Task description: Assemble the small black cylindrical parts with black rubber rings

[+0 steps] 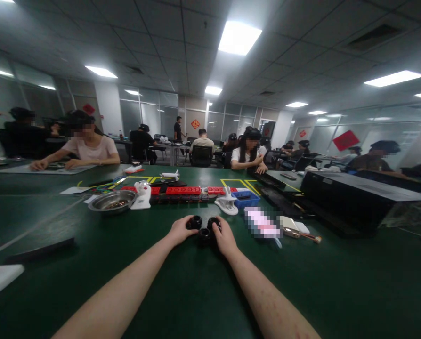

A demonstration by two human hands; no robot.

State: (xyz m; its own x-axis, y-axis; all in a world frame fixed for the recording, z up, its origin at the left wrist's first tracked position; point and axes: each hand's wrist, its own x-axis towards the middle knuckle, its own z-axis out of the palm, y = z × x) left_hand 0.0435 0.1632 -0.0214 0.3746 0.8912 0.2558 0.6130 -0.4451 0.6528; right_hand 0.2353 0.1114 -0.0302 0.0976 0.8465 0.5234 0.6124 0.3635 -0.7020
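Note:
Both my arms reach forward over a dark green table (196, 292). My left hand (180, 230) is closed around a small black round part (195, 221). My right hand (224, 238) is closed around another small black round part (213, 222). A third black round part (204, 234) sits on the table between the two hands, touching both. The fingertips are hidden behind the parts.
Beyond the hands stand a metal bowl (112, 201), white tools (142, 195), a red and black strip (182, 190), a blue tray (246, 198) and a blurred pink item (262, 222). A large black case (352, 197) fills the right. Other people sit at the far tables.

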